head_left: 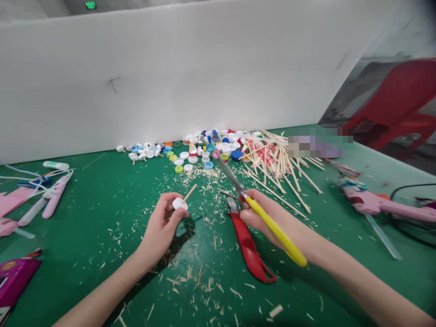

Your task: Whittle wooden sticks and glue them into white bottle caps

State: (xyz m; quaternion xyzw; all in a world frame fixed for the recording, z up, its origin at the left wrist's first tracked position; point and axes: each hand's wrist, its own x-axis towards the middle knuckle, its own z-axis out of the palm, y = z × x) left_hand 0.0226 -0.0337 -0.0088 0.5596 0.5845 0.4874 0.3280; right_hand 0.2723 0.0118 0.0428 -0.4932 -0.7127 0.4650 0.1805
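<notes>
Between the thumb and fingers of my left hand (166, 220) is a white bottle cap (180, 204) with a short wooden stick (190, 193) standing out of it, tilted to the upper right. My right hand (260, 213) grips a long tool with a yellow handle (277, 231); its grey metal part (230, 173) points up and to the left, toward the caps, and looks slightly blurred. Beneath this tool a red-handled knife (250, 250) lies on the green table (112, 195). The two hands are apart.
Many loose caps (192, 159) lie along the white partition (170, 72). Wooden sticks (294, 175) are heaped behind my right hand. Wood shavings (190, 277) litter the table. A pink glue gun (384, 202) lies at right, pink tools (54, 197) and a purple object (18, 277) at left.
</notes>
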